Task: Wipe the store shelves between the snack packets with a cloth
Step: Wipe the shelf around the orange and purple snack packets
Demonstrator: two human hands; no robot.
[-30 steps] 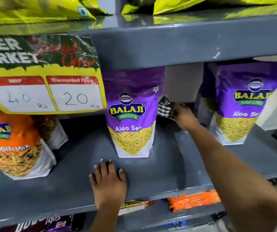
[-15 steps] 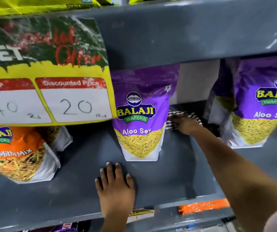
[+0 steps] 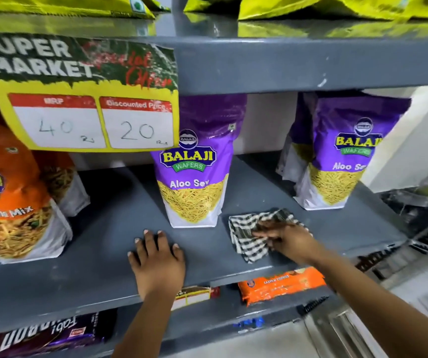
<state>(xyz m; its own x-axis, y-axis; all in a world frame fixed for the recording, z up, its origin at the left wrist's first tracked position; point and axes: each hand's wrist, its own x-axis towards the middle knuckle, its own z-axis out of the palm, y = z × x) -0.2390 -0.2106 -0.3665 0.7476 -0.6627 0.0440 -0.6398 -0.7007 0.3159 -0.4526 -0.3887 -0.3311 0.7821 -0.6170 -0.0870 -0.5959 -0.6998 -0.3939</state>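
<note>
A black-and-white checked cloth (image 3: 249,236) lies on the grey middle shelf (image 3: 99,254), near its front edge. My right hand (image 3: 287,240) presses down on the cloth and holds it, in the gap between two purple Aloo Sev packets. One purple packet (image 3: 197,166) stands upright at the centre, the other (image 3: 342,156) at the right. My left hand (image 3: 157,262) rests flat on the shelf in front of the centre packet, fingers spread, holding nothing.
An orange Mitha Mix packet (image 3: 11,197) stands at the left. A yellow price sign (image 3: 83,99) hangs from the upper shelf edge (image 3: 298,65). Yellow packets (image 3: 324,6) lie on top. Below are an orange biscuit pack (image 3: 280,284) and a dark pack (image 3: 45,334).
My right hand has dragged the cloth from the back of the shelf, beside the centre packet, forward to the front edge. My left hand has stayed flat on the shelf.
</note>
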